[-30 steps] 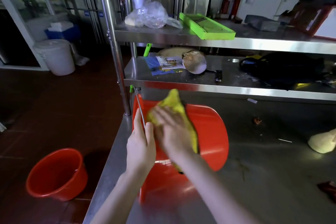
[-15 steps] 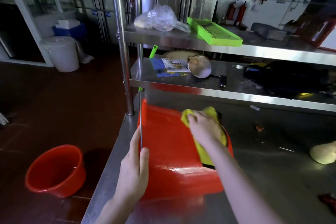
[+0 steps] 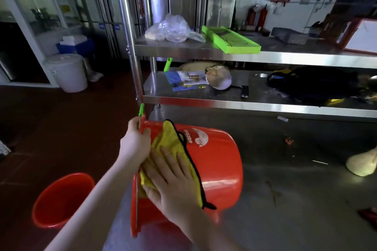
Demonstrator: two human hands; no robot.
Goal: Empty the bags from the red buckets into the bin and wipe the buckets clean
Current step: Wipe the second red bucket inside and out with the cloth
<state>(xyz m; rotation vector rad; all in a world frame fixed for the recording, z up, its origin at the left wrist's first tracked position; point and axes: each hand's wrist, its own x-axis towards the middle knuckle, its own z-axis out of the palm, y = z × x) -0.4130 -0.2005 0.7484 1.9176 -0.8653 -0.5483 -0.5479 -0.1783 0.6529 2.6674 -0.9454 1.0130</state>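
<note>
Bucket [image 3: 214,161], red, on its side on steel table [image 3: 295,199], just below frame centre; mouth toward nine o'clock, base toward three, white printed label on upturned wall. Left hand [image 3: 134,144] at bucket's eleven o'clock, fingers curled round rim, wire handle [image 3: 141,109] with green grip running under those fingers. Right hand [image 3: 171,181] flat, fingers straight and spread, pressing yellow cloth [image 3: 169,144] against outer wall beside rim; black-edged hem of cloth trailing toward five o'clock. Second bucket [image 3: 59,201], also red, upright on dark floor at seven o'clock, apart from table. Steel rack [image 3: 224,55] at twelve o'clock behind table: clear plastic bag [image 3: 169,30] and green tray [image 3: 230,39] side by side on upper shelf, leaflet [image 3: 187,81] on lower. White lidded pail [image 3: 67,73] at ten o'clock, near glass partition.
</note>
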